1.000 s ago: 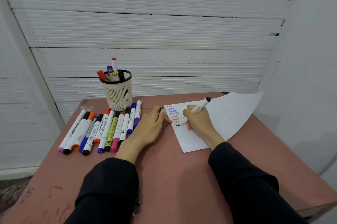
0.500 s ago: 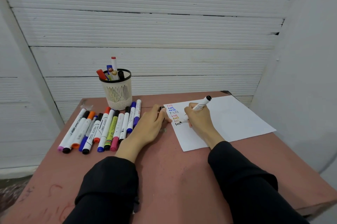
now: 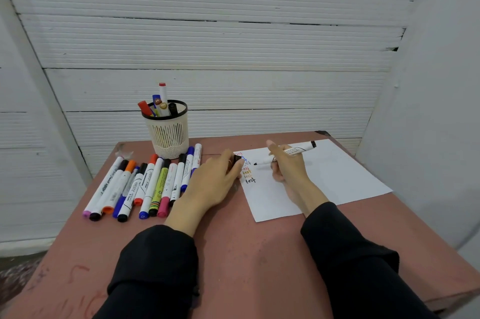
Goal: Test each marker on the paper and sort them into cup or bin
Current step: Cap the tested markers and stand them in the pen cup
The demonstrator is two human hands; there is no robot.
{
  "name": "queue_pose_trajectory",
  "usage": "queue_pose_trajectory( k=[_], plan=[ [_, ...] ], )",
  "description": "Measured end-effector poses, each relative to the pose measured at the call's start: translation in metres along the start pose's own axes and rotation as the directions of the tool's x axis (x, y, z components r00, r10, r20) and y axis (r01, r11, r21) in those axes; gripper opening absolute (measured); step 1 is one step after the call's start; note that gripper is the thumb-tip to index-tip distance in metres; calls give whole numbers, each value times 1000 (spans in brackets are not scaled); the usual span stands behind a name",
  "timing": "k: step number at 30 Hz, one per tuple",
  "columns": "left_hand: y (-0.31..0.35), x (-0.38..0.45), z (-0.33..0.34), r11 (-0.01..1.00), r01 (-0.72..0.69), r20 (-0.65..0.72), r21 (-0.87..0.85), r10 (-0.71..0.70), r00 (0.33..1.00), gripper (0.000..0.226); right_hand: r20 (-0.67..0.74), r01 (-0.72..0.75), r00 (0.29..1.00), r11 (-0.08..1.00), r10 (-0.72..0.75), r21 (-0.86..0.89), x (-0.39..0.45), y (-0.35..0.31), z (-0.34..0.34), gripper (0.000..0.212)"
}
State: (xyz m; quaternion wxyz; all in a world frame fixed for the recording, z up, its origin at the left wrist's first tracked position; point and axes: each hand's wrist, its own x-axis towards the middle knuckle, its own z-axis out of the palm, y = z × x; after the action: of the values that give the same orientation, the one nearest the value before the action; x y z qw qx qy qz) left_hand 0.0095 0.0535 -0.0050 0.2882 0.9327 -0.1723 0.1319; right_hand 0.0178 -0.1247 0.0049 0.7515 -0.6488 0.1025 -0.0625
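While the right hand grips a white marker with its fingers curled round the barrel, the uncapped black tip points left and sits just above the paper, near a short column of handwritten "test" words in red, blue, orange and black. The marker lies almost level, its black back end pointing to the right. The paper is a white sheet lying flat on the right half of a reddish-brown table, with its near left corner toward the person.

The left hand rests on the table at the paper's left edge, palm down, its fingertips pinching a small black cap. Both arms wear black sleeves.

To the left of that hand, a row of capped markers lies side by side on the table, white barrels with caps in pink, black, orange, blue, red and magenta, plus one yellow-green barrel. Just behind the row stands a cream mesh cup with a black rim, holding several markers upright, among them red, blue and black ones and a taller white one with a red end. White ribbed panels form the wall behind the table.
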Motion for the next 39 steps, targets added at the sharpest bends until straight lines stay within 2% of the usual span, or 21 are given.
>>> queue_pose_trajectory(
  k=[3,6,9,13,22,30,35,39],
  plan=[
    [-1,0,-2,997,28,-32,69,-26,999,24,81,-94,993,986,83,137,0,-4,-1,28],
    [-1,-1,-3,998,62,-29,-1,-62,998,22,87,-132,990,918,107,373,2,-8,-9,21],
    [-4,2,0,991,41,-47,-130,-47,998,20,51,-178,983,864,174,472,4,-11,-16,26],
    [-4,5,4,980,-6,-51,-198,-4,999,23,69,-182,983,906,168,383,3,-8,-13,13],
    [-1,5,4,945,22,-21,-326,-30,999,16,93,-133,989,968,116,213,2,-7,-10,17],
    [6,3,1,959,-51,-56,-277,37,998,13,147,-68,988,987,46,144,-2,-10,-4,23],
    [13,-2,1,993,-98,-117,-69,90,989,15,172,-83,984,970,44,228,-2,-10,-1,17],
    [15,-2,-2,991,-123,-134,-54,115,984,19,217,-86,976,959,26,269,-2,-10,0,19]
  ],
)
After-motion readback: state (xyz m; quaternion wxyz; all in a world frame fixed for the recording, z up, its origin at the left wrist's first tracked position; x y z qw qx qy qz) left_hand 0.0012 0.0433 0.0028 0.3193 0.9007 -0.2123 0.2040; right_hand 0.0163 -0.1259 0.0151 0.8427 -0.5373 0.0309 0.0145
